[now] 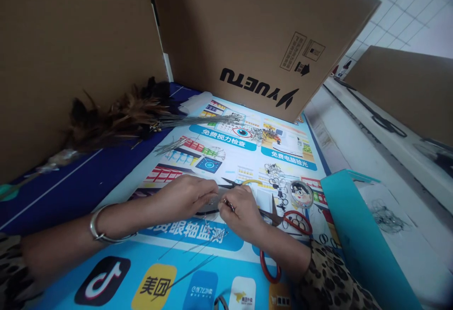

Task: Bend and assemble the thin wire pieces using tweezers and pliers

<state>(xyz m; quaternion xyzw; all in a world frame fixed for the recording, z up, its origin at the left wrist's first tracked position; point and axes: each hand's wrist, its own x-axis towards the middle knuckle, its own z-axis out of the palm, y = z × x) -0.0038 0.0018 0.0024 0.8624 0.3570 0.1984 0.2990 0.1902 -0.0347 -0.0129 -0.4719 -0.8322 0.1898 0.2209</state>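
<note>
My left hand [191, 194] comes in from the left, its thumb and fingers pinched on a thin wire whose shape is mostly hidden. Close beside it, my right hand [242, 213] is closed on a small piece of bent wire, a bit of which shows between the fingers. Thin loose wires [193, 270] lie on the printed mat below the hands. Just behind the right hand is a tool with dark blades and a yellow handle [252, 182]. Red-handled scissors [297, 222] lie right of it, and another red handle [271, 267] shows under the right forearm.
A bundle of straight wires [198, 120] lies farther back, by brown feathers [123, 112]. Small dark wire loops [282, 196] and a round tin with a cartoon face [301, 193] are at right. Cardboard boxes [212, 27] wall the back; a teal box [357, 239] stands right.
</note>
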